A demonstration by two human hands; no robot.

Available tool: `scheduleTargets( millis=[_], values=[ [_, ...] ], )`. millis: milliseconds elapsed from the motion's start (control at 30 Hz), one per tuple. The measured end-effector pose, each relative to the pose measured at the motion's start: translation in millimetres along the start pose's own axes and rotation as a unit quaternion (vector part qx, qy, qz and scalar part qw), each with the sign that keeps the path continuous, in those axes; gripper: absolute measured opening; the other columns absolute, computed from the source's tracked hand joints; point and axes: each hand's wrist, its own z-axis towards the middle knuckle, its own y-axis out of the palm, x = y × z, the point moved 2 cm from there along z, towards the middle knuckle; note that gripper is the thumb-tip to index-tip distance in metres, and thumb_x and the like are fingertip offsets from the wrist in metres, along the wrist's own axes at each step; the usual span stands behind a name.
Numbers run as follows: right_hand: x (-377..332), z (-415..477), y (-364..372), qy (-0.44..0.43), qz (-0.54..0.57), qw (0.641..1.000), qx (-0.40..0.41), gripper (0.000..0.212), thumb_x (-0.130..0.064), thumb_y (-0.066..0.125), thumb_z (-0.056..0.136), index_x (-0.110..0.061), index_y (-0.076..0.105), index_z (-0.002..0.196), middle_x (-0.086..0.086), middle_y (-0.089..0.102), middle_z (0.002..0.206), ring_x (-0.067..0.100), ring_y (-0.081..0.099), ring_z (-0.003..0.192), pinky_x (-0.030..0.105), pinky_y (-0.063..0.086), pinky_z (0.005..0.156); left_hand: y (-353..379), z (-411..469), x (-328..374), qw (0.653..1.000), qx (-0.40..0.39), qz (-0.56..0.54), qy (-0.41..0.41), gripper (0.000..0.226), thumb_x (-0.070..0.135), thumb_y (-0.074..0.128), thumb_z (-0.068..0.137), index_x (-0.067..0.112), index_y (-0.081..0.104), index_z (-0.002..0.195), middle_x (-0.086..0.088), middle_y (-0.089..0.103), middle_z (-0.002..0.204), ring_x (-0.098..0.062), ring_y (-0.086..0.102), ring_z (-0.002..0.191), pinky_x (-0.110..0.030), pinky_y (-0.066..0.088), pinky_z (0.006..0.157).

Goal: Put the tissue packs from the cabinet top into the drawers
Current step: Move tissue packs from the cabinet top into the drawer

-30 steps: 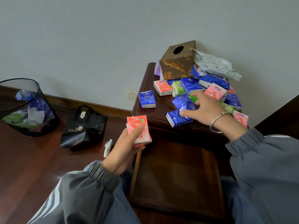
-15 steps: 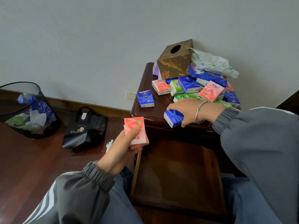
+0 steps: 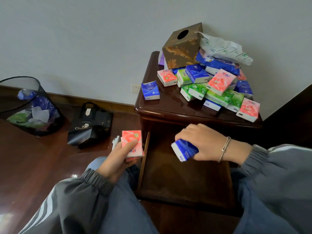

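Observation:
A dark wooden cabinet (image 3: 168,108) carries a heap of tissue packs (image 3: 217,88) in blue, green and pink, with one blue pack (image 3: 150,90) lying apart near its left edge. Below the top, an open drawer (image 3: 184,174) is pulled out towards me, and its inside looks bare. My right hand (image 3: 202,142) grips blue tissue packs (image 3: 184,149) above the drawer's back part. My left hand (image 3: 118,157) holds pink tissue packs (image 3: 132,142) just left of the drawer's side, thumb across the front.
A gold tissue box (image 3: 182,48) and a white plastic bag (image 3: 222,48) stand at the back of the cabinet top against the wall. On the floor to the left are a black shopping bag (image 3: 91,124) and a mesh waste bin (image 3: 28,105). My knees frame the drawer.
My right hand closed on blue packs at the cabinet's front edge and carried them down off the top to over the open drawer. My left hand stayed put with the pink packs.

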Motion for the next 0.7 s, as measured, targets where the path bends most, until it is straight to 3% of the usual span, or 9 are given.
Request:
scheduleTargets(
  millis=[100,267,367,467,533,567,633,667,700],
  values=[
    [-11,1,68,-0.002,-0.034,0.994,-0.104,0.05,-0.027,0.063,0.074,-0.028,0.044,0.12,-0.007,0.055,0.114,0.017,0.048,0.109,0.034,0.036,0.089,0,3,-15,1.0,0.016,0.003,-0.015,0.031,0.044,0.07,0.074,0.023,0.065,0.096,0.002,0.073,0.083,-0.008,0.07,0.072,-0.019,0.052,0.058],
    [-15,42,131,-0.018,-0.095,0.985,-0.144,0.04,-0.016,0.059,0.084,-0.02,0.046,0.121,0.002,0.054,0.123,0.025,0.046,0.113,0.04,0.034,0.091,-3,11,-5,0.999,0.007,-0.037,0.009,0.019,0.032,0.057,0.093,0.017,0.056,0.105,0.004,0.062,0.068,-0.001,0.054,0.045,-0.014,0.043,0.044],
    [-19,57,156,-0.052,-0.128,0.98,-0.146,0.031,-0.011,0.05,0.09,-0.018,0.048,0.12,0.004,0.054,0.124,0.026,0.046,0.114,0.04,0.034,0.09,-6,13,1,0.998,0.009,-0.058,0.035,0.024,0.035,0.056,0.092,0.015,0.057,0.106,0.003,0.061,0.068,-0.002,0.05,0.044,-0.015,0.044,0.05],
    [-15,54,167,-0.065,-0.136,0.977,-0.152,0.033,-0.011,0.046,0.092,-0.015,0.046,0.125,0.007,0.05,0.129,0.029,0.043,0.12,0.042,0.033,0.093,-9,19,5,0.996,0.033,-0.076,0.03,0.029,0.04,0.06,0.087,0.015,0.06,0.103,-0.003,0.067,0.082,-0.01,0.065,0.065,-0.024,0.049,0.072],
    [-6,46,176,-0.028,-0.112,0.979,-0.168,0.049,-0.01,0.049,0.091,-0.016,0.035,0.138,0.009,0.036,0.145,0.03,0.028,0.136,0.047,0.028,0.104,-10,16,10,0.995,0.052,-0.072,0.037,0.032,0.04,0.061,0.088,0.019,0.061,0.112,-0.002,0.069,0.085,-0.013,0.07,0.076,-0.029,0.048,0.081],
    [-7,37,182,0.014,-0.076,0.984,-0.162,0.065,-0.009,0.055,0.088,-0.019,0.026,0.144,0.007,0.024,0.153,0.03,0.017,0.142,0.05,0.023,0.109,-12,10,5,0.995,0.049,-0.077,0.038,0.034,0.039,0.061,0.088,0.022,0.061,0.117,0.0,0.069,0.083,-0.011,0.069,0.073,-0.028,0.049,0.08],
    [-9,33,201,0.069,0.006,0.977,-0.203,0.097,-0.01,0.069,0.077,-0.029,0.008,0.149,0.0,0.004,0.158,0.027,0.005,0.145,0.053,0.017,0.113,-31,17,-15,0.994,0.074,-0.075,0.013,0.039,0.038,0.059,0.09,0.021,0.057,0.126,0.003,0.066,0.076,-0.007,0.064,0.058,-0.023,0.049,0.069],
    [-15,35,225,0.102,0.081,0.963,-0.237,0.105,-0.01,0.073,0.073,-0.033,0.003,0.148,-0.003,0.001,0.159,0.028,0.005,0.145,0.054,0.018,0.113,-46,17,-34,0.99,0.111,-0.082,-0.011,0.039,0.039,0.059,0.091,0.021,0.057,0.126,0.003,0.066,0.075,-0.006,0.064,0.056,-0.021,0.049,0.063],
    [-13,24,225,0.169,0.142,0.952,-0.214,0.108,-0.009,0.073,0.072,-0.034,0.001,0.148,-0.003,0.001,0.159,0.029,0.01,0.145,0.052,0.02,0.113,-46,16,-35,0.99,0.118,-0.076,-0.013,0.035,0.039,0.059,0.09,0.023,0.06,0.121,0.002,0.066,0.076,-0.006,0.065,0.058,-0.019,0.05,0.059]
  ],
)
